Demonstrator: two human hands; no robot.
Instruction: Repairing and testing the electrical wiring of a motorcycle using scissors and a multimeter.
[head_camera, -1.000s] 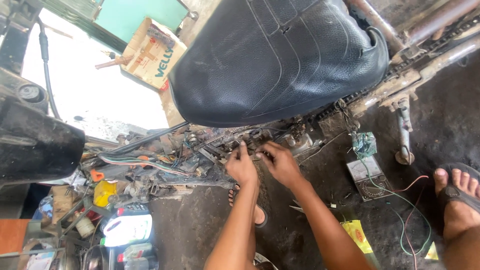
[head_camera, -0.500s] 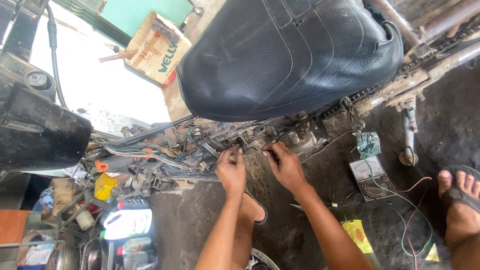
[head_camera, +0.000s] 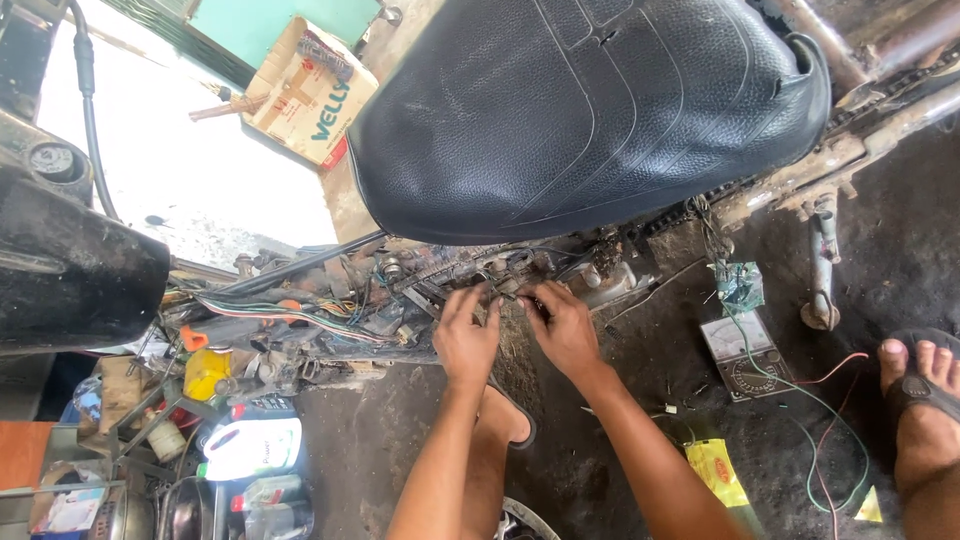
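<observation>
Fingers (head_camera: 480, 300) of both hands pinched together on a small wiring part (head_camera: 510, 293) at frame centre, under a black motorcycle seat (head_camera: 590, 110).

Left hand (head_camera: 466, 340) and right hand (head_camera: 565, 328) side by side, fingertips nearly touching, closed on the same small dark part amid the engine clutter; exact grip too small to tell. Bundle of coloured wires (head_camera: 290, 312) trailing toward the left of the frame. Analogue test meter (head_camera: 742, 358) lying on the dirt floor at right, with thin red and green leads. Sandalled foot (head_camera: 925, 400) at far right edge. Cardboard box (head_camera: 310, 95) at upper left. White oil bottle (head_camera: 255, 445) at lower left among tools.
</observation>
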